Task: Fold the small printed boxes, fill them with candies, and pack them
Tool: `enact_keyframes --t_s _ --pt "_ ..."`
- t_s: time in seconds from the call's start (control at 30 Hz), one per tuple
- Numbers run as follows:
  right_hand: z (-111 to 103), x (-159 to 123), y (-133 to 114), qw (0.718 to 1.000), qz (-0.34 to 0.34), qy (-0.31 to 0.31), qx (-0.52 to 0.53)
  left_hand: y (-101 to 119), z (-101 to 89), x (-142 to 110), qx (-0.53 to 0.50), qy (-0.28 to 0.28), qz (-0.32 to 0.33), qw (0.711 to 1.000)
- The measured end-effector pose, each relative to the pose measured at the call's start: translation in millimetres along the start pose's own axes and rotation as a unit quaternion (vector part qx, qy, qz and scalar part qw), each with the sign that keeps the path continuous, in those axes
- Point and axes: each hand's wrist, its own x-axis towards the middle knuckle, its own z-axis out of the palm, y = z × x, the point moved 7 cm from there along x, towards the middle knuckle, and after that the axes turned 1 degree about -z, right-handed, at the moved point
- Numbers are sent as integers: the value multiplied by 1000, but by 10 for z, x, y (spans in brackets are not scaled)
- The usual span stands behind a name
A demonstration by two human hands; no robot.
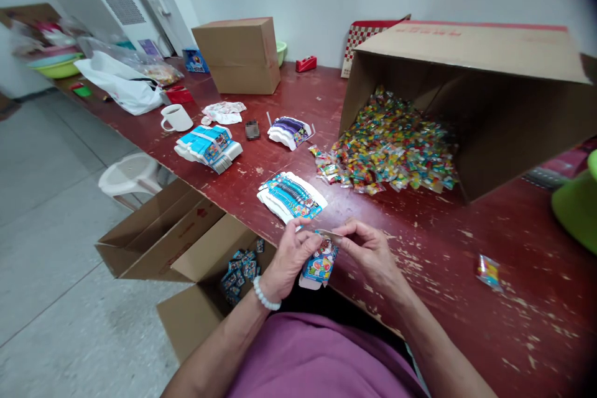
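Observation:
A small blue printed candy box is held upright at the table's front edge, in front of my body. My left hand, with a pale bead bracelet at the wrist, is closed around its left side. At the box's top, my right hand pinches a flap between thumb and fingers. The flap at the bottom end hangs open. Just beyond my hands lies a fanned stack of flat blue boxes. Whether anything is inside the held box cannot be seen.
A large carton on its side spills wrapped candies onto the red table. Banded blue boxes, purple boxes and a white mug stand left. Below, an open carton holds several blue boxes. One candy packet lies right.

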Motion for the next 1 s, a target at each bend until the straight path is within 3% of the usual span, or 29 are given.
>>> enact_keyframes --t_s 0.1,0.17,0.27,0.43,0.7,0.9,1.0 --pt "50 -53 -37 998 -17 -31 -45 -188 102 -32 -21 -75 -118 990" --pt "98 -84 -89 993 -34 -70 -94 -245 91 -29 -15 -71 -138 988" --pt "107 -91 -110 987 -20 -97 -124 -245 65 6 21 -50 -120 991" --pt "119 -27 -30 987 57 -122 -86 -177 140 31 87 -71 -83 990" --pt "157 20 4 985 141 -96 5 -195 136 41 101 -105 -73 987" --pt "188 -64 -154 990 11 -128 -63 -141 119 58 82 -99 -54 990" --pt "195 -118 -196 982 -72 -104 -143 -168 110 70 68 -85 -54 993"
